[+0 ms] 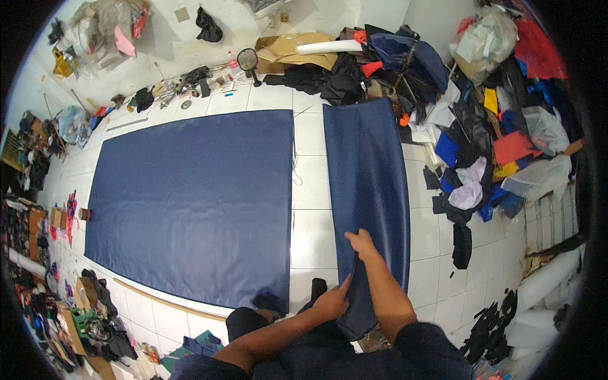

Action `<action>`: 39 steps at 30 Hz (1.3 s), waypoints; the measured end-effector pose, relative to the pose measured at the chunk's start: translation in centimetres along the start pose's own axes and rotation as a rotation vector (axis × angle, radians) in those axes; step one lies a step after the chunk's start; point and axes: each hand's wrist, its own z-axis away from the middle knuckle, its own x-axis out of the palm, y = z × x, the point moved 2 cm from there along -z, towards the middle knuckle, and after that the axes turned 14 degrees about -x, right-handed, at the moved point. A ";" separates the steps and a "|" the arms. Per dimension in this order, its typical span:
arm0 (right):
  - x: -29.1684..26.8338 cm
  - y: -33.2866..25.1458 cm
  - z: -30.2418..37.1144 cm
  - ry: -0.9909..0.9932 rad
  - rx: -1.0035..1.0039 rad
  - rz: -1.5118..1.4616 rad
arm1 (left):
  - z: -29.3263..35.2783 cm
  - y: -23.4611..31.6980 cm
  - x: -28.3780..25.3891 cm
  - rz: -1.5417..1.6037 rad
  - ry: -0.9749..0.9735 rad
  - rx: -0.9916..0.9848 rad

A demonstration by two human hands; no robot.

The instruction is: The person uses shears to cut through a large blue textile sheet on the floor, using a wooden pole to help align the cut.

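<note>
A long dark blue sheet (pixel 370 171), folded lengthwise or loosely rolled, lies on the tiles in front of me. It looks like coated fabric. My right hand (pixel 362 244) is closed on its left edge, partway along. Lower down, near my body, my left hand (pixel 332 304) pinches the same edge, its index finger pointing along it; the fingertips are partly hidden. To the left a wide dark blue sheet (pixel 196 202) is spread flat, apart from the folded one by a strip of tile.
Along the right lies a heap of fabric scraps (pixel 468 183) and plastic. A hand-held mirror or paddle-like thing (pixel 247 60) stands by the far wall, near brown cardboard (pixel 297 47). A wooden strip (pixel 168 299) borders the flat sheet. Clutter fills the left side.
</note>
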 end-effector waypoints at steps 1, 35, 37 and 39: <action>1.3 0.2 -1.8 -0.003 0.009 -0.001 | 1.1 -0.6 -1.1 0.013 0.048 0.048; 64.9 -23.8 4.6 -0.452 -0.360 1.385 | 63.0 -103.8 -40.7 1.575 1.021 -0.791; 68.8 -24.2 5.1 -0.446 -0.174 1.353 | 65.7 -104.0 -36.8 1.527 0.874 -1.188; 73.3 -25.5 3.6 -0.328 -0.023 1.304 | 68.9 -104.7 -32.1 1.536 0.880 -1.168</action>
